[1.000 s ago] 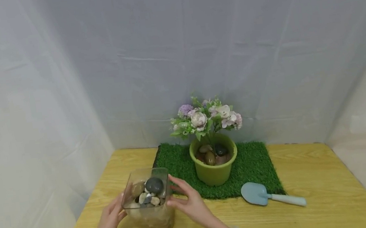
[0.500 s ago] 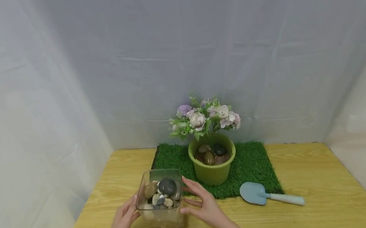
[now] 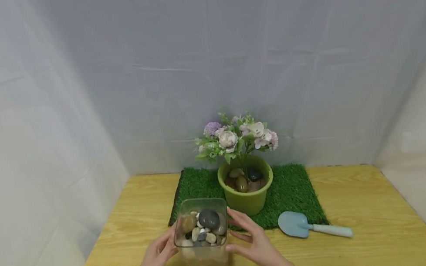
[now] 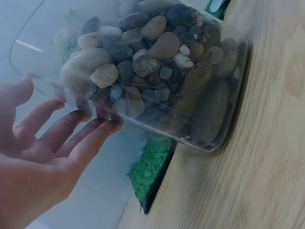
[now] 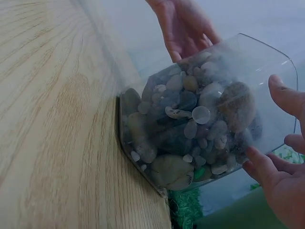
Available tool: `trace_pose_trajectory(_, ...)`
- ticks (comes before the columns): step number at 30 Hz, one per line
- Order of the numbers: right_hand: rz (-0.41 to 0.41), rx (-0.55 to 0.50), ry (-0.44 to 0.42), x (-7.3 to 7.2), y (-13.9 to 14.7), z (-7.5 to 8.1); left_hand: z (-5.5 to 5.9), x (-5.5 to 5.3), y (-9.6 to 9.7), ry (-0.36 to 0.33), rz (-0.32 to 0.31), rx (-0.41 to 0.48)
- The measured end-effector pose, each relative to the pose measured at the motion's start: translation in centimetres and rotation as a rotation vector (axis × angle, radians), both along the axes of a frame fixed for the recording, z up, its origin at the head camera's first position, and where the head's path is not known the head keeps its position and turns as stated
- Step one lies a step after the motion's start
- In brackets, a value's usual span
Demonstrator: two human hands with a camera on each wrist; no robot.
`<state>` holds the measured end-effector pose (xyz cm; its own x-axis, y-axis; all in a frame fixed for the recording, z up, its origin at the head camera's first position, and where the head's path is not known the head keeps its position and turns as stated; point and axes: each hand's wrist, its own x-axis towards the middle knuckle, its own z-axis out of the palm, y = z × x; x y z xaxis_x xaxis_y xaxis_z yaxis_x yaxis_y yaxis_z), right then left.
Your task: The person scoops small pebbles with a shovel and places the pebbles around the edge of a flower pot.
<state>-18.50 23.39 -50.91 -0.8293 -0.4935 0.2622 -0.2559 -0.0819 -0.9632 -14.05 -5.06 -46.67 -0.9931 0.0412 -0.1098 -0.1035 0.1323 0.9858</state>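
Observation:
A clear square plastic container (image 3: 211,258) holds stones (image 3: 204,230), a large dark one on top. It stands upright with its base at the table's surface. My left hand (image 3: 159,255) touches its left side, fingers spread and nearly straight; in the left wrist view the fingertips (image 4: 114,125) meet the wall and the palm stays apart from it. My right hand (image 3: 258,245) rests on the opposite side with thumb and fingers spread apart. In the right wrist view the thumb (image 5: 281,93) lies near the rim and the other fingers (image 5: 259,164) lie lower.
Just behind the container, a green flowerpot (image 3: 247,201) with flowers (image 3: 233,139) and stones in it stands on an artificial grass mat (image 3: 292,194). A blue trowel (image 3: 293,224) with a white handle lies to the right on the wooden table (image 3: 367,203). White sheeting (image 3: 176,89) surrounds the table.
Both hands have moved to the right together with the container of stones, bringing it in front of the flowerpot. The pot and trowel stay where they were, apart from a slight view shift.

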Motion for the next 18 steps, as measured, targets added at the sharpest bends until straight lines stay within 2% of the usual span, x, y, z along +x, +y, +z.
trace_pose_trajectory(6,-0.017,0.028,0.059,0.4,1.3,0.1,-0.3,-0.1,1.1,0.059,-0.058,-0.007)
trace_pose_trajectory(13,-0.060,0.031,-0.005,0.9,2.8,-0.2,-0.5,-0.4,2.5,0.096,-0.134,0.006)
trace_pose_trajectory(18,-0.093,0.033,0.004,1.3,4.1,-0.3,-0.6,-0.6,3.8,0.101,-0.173,0.030)
